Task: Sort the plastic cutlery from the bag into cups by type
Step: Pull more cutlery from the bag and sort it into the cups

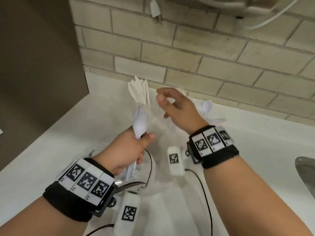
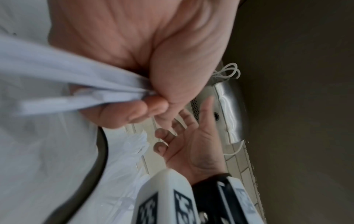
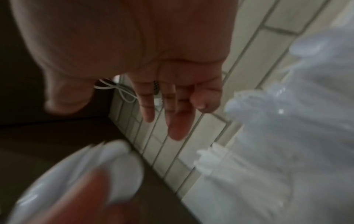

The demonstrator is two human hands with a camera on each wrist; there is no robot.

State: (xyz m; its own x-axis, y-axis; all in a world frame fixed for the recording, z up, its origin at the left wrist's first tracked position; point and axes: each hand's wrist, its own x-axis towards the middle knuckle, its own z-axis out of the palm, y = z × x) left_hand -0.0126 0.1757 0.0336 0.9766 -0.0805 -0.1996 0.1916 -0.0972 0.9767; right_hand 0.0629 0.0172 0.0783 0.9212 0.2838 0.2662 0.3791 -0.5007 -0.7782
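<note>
My left hand grips a bunch of white plastic spoons by their handles, bowls pointing up; the left wrist view shows the handles pinched between thumb and fingers. My right hand hovers just right of them, fingers loosely curled and holding nothing; its bare palm shows in the left wrist view. White knives stand fanned by the wall. Forks peek out behind the right hand, and more spoons stand to its right. The clear cups and the bag are hard to make out.
A white counter runs along a pale brick wall. A dark cabinet side closes off the left. A metal sink rim sits at the right edge. A white plug hangs overhead, and black cables trail over the counter.
</note>
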